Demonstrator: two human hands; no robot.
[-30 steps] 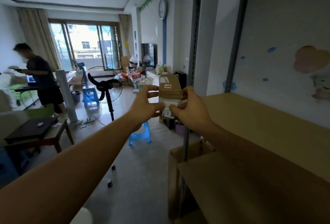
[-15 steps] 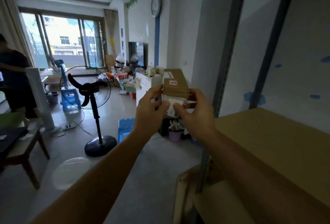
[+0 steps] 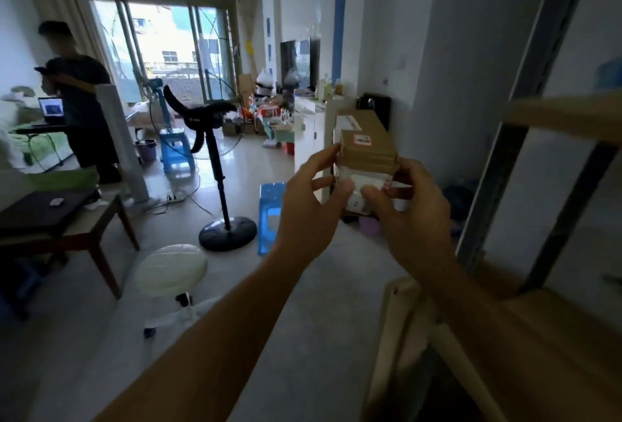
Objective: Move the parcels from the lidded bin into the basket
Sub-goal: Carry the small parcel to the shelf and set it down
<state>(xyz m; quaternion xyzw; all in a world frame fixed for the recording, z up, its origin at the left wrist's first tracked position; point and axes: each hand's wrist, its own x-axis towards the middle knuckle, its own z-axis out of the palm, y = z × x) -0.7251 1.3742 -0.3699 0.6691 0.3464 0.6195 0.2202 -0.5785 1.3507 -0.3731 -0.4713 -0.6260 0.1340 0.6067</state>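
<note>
A brown cardboard parcel (image 3: 365, 145) with a white label and a small red sticker is held out in front of me at chest height. My left hand (image 3: 308, 208) grips its left side, thumb on the near end. My right hand (image 3: 409, 211) grips its right side, thumb pressed on the white label. Neither the lidded bin nor the basket is in view.
A wooden shelf rack (image 3: 545, 330) with grey metal posts stands at my right. On the floor ahead are a black standing fan (image 3: 218, 182), a white stool (image 3: 170, 270) and a blue stool (image 3: 269, 216). A low table (image 3: 57, 219) sits left; a person (image 3: 80, 102) stands far left.
The view has swung left and downward, bringing the white stool and the person into sight. Both hands kept their hold on the parcel, which stays in front of me.
</note>
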